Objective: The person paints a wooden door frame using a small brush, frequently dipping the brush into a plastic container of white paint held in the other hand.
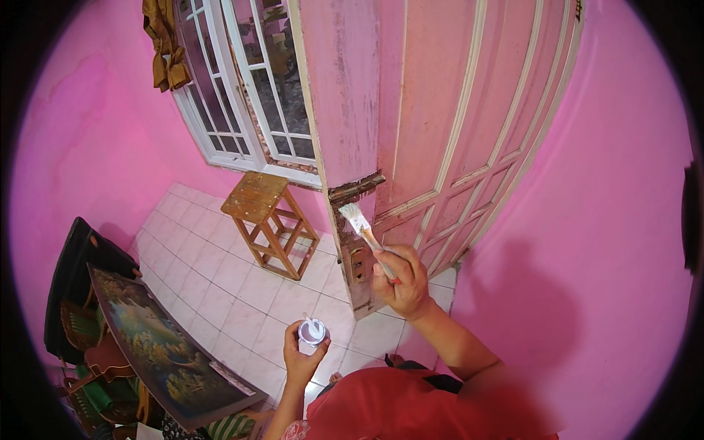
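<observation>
A paintbrush (354,218) with pale, paint-coated bristles is in my right hand (400,282), fingers wrapped round its handle. Its bristles are at the worn edge of a pink panelled door (418,110), just below a dark, splintered patch (356,187) and above a lock plate (358,265). My left hand (302,358) grips a small cup (312,334) of whitish paint with a pale stick in it, held low over the tiled floor. Whether the bristles touch the wood, I cannot tell.
A wooden stool (253,196) stands below a white-framed window (220,110). A framed landscape painting (172,352) leans on chairs and a black object (73,264) at the lower left. A pink wall (587,220) is at the right; white floor tiles (191,264) lie below.
</observation>
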Demonstrator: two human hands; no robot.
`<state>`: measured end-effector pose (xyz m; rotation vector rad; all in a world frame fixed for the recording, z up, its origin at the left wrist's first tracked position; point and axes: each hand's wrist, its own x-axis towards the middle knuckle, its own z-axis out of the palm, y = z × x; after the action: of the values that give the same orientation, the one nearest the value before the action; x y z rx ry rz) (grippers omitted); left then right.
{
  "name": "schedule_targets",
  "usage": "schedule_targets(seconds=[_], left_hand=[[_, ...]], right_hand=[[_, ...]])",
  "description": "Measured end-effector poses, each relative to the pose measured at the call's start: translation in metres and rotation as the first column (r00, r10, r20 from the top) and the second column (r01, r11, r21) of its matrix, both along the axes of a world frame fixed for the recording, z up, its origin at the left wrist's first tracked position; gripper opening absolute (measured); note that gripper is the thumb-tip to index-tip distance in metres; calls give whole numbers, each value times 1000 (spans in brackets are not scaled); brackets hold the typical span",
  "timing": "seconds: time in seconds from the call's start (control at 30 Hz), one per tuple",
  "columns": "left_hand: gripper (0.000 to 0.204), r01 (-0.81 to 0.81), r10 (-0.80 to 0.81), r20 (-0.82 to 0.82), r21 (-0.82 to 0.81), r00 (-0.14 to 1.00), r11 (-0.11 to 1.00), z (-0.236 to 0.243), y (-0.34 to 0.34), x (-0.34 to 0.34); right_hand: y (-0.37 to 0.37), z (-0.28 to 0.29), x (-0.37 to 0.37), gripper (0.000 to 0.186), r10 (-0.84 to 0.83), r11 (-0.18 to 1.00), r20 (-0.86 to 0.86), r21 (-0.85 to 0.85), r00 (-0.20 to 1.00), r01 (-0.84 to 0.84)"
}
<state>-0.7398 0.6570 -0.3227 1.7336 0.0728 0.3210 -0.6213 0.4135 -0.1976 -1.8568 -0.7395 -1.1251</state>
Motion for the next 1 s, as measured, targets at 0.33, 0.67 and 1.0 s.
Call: schedule_targets(seconds=[0.33,0.67,1.0], left_hand=[[64,4,-3,-19,15,1000,1000,-2,0,-1],[65,4,-4,-19,-9,1000,1000,-2,0,-1],[65,-7,7,-3,12,1000,1000,-5,0,-4]], right_hand=[[-32,4,16,32,-221,970,-31,96,975,223],[15,-7,2,39,13,1000,28,-7,1000,-13],[-20,-3,13,32,-197,976,-24,86,980,198]])
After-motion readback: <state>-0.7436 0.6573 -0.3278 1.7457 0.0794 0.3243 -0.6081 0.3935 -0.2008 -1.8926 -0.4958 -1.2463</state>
